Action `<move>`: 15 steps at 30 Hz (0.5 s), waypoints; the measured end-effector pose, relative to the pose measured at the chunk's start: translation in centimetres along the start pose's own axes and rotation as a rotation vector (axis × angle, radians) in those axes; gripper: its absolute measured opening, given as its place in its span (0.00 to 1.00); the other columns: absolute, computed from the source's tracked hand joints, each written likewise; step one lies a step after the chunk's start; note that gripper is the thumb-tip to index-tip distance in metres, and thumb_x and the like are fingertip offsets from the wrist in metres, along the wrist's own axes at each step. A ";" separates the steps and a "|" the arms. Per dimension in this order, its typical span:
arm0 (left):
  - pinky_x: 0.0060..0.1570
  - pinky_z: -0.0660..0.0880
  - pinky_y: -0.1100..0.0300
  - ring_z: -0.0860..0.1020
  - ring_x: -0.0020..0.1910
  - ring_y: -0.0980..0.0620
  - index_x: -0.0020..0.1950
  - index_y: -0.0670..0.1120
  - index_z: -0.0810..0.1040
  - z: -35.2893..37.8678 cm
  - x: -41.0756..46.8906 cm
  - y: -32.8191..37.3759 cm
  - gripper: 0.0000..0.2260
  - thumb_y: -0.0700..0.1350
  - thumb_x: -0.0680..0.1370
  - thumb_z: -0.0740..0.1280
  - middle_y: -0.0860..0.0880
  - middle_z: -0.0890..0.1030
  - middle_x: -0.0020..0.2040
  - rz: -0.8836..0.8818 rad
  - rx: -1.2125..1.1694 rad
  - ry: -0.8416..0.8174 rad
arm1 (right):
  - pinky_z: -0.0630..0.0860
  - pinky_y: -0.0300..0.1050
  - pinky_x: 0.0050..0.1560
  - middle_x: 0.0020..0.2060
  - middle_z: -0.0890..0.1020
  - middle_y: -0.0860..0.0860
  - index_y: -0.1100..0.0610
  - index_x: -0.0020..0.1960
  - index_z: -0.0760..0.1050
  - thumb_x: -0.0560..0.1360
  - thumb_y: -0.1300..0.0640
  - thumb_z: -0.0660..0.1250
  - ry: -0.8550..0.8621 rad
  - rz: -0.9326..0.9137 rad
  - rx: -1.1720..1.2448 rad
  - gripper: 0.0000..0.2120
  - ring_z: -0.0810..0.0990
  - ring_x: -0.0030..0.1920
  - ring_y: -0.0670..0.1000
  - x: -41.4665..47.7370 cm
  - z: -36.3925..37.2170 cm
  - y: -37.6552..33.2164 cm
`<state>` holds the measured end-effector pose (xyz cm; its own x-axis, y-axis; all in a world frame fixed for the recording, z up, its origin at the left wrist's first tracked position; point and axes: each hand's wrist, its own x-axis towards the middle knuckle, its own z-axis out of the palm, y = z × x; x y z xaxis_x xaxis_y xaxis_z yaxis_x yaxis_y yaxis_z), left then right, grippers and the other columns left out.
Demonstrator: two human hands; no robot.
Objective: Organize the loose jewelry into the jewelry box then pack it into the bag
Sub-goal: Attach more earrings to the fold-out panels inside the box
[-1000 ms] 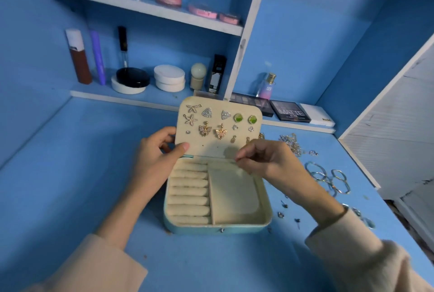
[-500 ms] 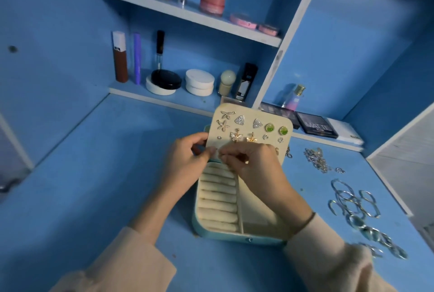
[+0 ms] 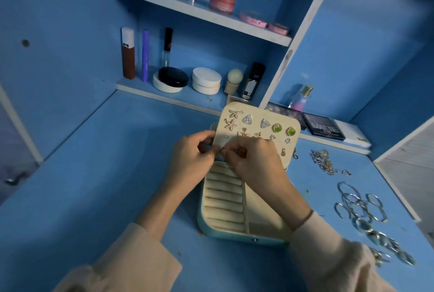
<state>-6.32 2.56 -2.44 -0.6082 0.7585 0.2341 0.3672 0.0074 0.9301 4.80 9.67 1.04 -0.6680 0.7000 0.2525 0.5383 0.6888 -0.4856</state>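
Cream-lined jewelry box (image 3: 234, 236) sat open on the bench (image 3: 117, 174). The right hand (image 3: 256, 162) had just crossed to the left hand (image 3: 190, 162) at the box lid's lower edge, both hands' fingers clamped on a tiny earring (image 3: 222, 150), probably pinning it; hoops (image 3: 359, 204) beside the box waited.

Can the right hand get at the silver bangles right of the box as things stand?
Probably yes: the bangles lie uncovered on the table beside the right hand, nothing between; but both it and the left hand pinch a small piece.
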 end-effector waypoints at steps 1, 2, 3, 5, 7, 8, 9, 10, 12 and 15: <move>0.33 0.67 0.75 0.74 0.35 0.65 0.53 0.50 0.83 0.0 0.0 0.0 0.10 0.39 0.74 0.69 0.58 0.81 0.39 -0.002 -0.001 -0.001 | 0.76 0.47 0.42 0.34 0.81 0.48 0.50 0.41 0.81 0.72 0.55 0.69 0.015 0.005 -0.009 0.03 0.79 0.40 0.53 0.0 0.1 -0.1; 0.33 0.67 0.74 0.75 0.36 0.63 0.53 0.51 0.83 0.0 0.0 -0.1 0.11 0.39 0.74 0.70 0.58 0.81 0.40 -0.005 -0.001 -0.005 | 0.75 0.47 0.42 0.34 0.81 0.48 0.50 0.41 0.81 0.72 0.55 0.69 0.033 0.008 -0.021 0.02 0.79 0.40 0.52 -0.1 0.1 -0.1; 0.33 0.68 0.73 0.75 0.37 0.60 0.54 0.51 0.83 0.0 0.0 -0.2 0.11 0.40 0.74 0.70 0.57 0.82 0.41 -0.010 -0.002 -0.007 | 0.74 0.45 0.40 0.34 0.80 0.47 0.50 0.41 0.80 0.71 0.54 0.69 0.051 0.013 -0.037 0.01 0.79 0.40 0.52 -0.1 0.2 -0.2; 0.34 0.68 0.72 0.75 0.38 0.57 0.54 0.52 0.83 -0.1 0.0 -0.2 0.11 0.40 0.74 0.70 0.56 0.82 0.41 -0.017 -0.005 -0.010 | 0.71 0.44 0.39 0.33 0.78 0.46 0.50 0.42 0.78 0.71 0.53 0.69 0.086 0.015 -0.075 0.01 0.78 0.40 0.52 -0.2 0.2 -0.3; 0.33 0.68 0.73 0.75 0.36 0.58 0.53 0.52 0.83 -0.1 0.0 -0.2 0.11 0.40 0.74 0.69 0.57 0.81 0.40 -0.013 -0.019 -0.013 | 0.71 0.45 0.39 0.34 0.78 0.46 0.50 0.42 0.78 0.72 0.52 0.69 0.109 0.004 -0.103 0.02 0.78 0.40 0.53 -0.3 0.3 -0.2; 0.33 0.68 0.73 0.74 0.35 0.60 0.53 0.52 0.83 -0.1 0.0 -0.1 0.11 0.39 0.74 0.69 0.57 0.81 0.39 -0.012 -0.029 -0.016 | 0.71 0.44 0.38 0.33 0.78 0.46 0.50 0.42 0.78 0.72 0.52 0.69 0.117 -0.005 -0.105 0.02 0.78 0.39 0.53 -0.4 0.3 -0.2; 0.32 0.68 0.73 0.73 0.35 0.60 0.52 0.52 0.83 -0.1 -0.1 -0.1 0.11 0.39 0.74 0.69 0.58 0.81 0.38 -0.012 -0.040 -0.019 | 0.70 0.44 0.38 0.32 0.77 0.45 0.50 0.42 0.79 0.72 0.52 0.69 0.123 -0.010 -0.105 0.02 0.78 0.39 0.53 -0.5 0.3 -0.2; 0.33 0.68 0.73 0.73 0.34 0.61 0.52 0.53 0.83 -0.1 -0.1 -0.2 0.12 0.38 0.74 0.69 0.58 0.80 0.37 -0.014 -0.051 -0.022 | 0.68 0.43 0.37 0.31 0.76 0.44 0.50 0.42 0.80 0.72 0.52 0.69 0.121 -0.010 -0.107 0.02 0.78 0.39 0.52 -0.6 0.1 -0.3; 0.32 0.68 0.72 0.73 0.33 0.61 0.50 0.56 0.83 -0.1 -0.1 -0.2 0.13 0.38 0.73 0.69 0.58 0.81 0.36 -0.025 -0.071 -0.032 | 0.69 0.43 0.38 0.33 0.78 0.45 0.49 0.44 0.80 0.73 0.53 0.67 0.093 -0.001 -0.124 0.04 0.78 0.41 0.52 -0.8 -0.1 -0.3; 0.31 0.67 0.71 0.72 0.31 0.61 0.46 0.58 0.81 -0.1 -0.2 -0.1 0.13 0.39 0.72 0.70 0.59 0.81 0.36 -0.024 -0.084 -0.047 | 0.73 0.45 0.42 0.39 0.83 0.49 0.47 0.49 0.81 0.74 0.54 0.65 0.052 -0.012 -0.143 0.08 0.79 0.44 0.54 -1.1 -0.6 -0.3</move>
<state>-6.36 2.37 -2.58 -0.5820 0.7882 0.2001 0.2919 -0.0272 0.9561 5.67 8.79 1.45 -0.6494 0.6976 0.3028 0.6001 0.7146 -0.3594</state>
